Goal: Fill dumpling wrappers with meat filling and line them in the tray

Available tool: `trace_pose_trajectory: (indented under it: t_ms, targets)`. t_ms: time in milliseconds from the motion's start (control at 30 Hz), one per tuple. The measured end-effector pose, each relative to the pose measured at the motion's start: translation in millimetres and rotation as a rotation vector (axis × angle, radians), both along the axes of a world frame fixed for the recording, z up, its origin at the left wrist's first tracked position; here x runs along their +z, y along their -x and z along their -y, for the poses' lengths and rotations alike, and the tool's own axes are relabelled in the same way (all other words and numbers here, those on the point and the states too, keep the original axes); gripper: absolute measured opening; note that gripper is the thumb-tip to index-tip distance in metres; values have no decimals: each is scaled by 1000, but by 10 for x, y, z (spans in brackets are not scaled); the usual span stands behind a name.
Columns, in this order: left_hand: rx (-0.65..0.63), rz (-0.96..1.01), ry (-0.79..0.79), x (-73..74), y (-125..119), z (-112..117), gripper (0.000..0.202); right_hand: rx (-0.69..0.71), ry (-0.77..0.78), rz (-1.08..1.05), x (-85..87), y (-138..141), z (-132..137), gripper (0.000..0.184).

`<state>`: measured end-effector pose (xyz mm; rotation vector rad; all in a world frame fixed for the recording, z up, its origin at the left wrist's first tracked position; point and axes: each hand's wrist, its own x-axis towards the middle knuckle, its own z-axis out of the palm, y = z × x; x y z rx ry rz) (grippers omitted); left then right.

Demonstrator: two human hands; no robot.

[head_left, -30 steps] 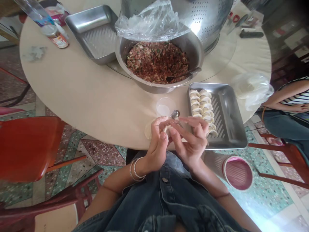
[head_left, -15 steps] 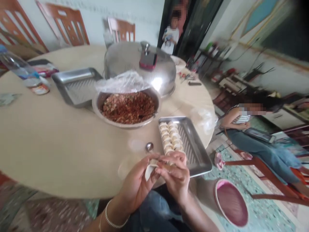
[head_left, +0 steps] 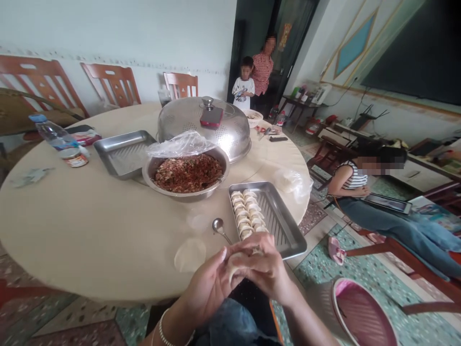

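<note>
Between my two hands, over the table's near edge, is a pale dumpling [head_left: 236, 264], partly hidden by fingers. My left hand [head_left: 211, 283] cups it from the left, thumb raised along its side. Fingers of my right hand [head_left: 262, 262] close over its top and right side. Just beyond, a metal tray [head_left: 283, 221] bears rows of folded dumplings [head_left: 248, 211]. A round dough wrapper [head_left: 190, 254] lies flat on the table left of my hands, and a metal spoon [head_left: 219, 226] rests near the tray. Farther off stands a bowl of minced filling [head_left: 187, 173].
Plastic film [head_left: 180, 144] lies over the bowl's far rim. Behind it stands a large domed lid [head_left: 173, 117] with a dark red box [head_left: 211, 117] on top. Another tray [head_left: 124, 168], a bottle [head_left: 54, 134] and a jar [head_left: 74, 157] are left. A bin [head_left: 334, 293] stands right; a person [head_left: 355, 180] sits beyond.
My fingers have closed further around the dumpling, whose open wrapper edge showed before. The view has tilted and sharpened, and the wrapper and spoon handle show more clearly.
</note>
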<state>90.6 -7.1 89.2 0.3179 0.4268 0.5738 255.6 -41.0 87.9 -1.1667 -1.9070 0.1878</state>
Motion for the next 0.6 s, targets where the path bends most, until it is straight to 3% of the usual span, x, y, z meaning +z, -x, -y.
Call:
trace_pose_trajectory:
  t_ms: [67,233,300,400,467,600]
  targets:
    - [13,-34,-40,-49,39,26,32,-97,17,-21,-39,-135,60,17]
    - [268,-303,-346,-169,370,-14,42,-323,190,-56,-164,-674,66,22]
    - [414,-528,-508,-255,570,-76,44,-342,234,-34,-201,-885,17,24]
    - [594,-1049,-821,-471,854,-223,50,-319,329,26,-229,-1089,-81,23]
    - [590,-1372,-1117,-645,986,-340,52,-281,395,71,-229,-1141,-152,21]
    - [545,-1536,-1563,-903,1070,-506,47,-248,487,121,-180,-1158,-248,20]
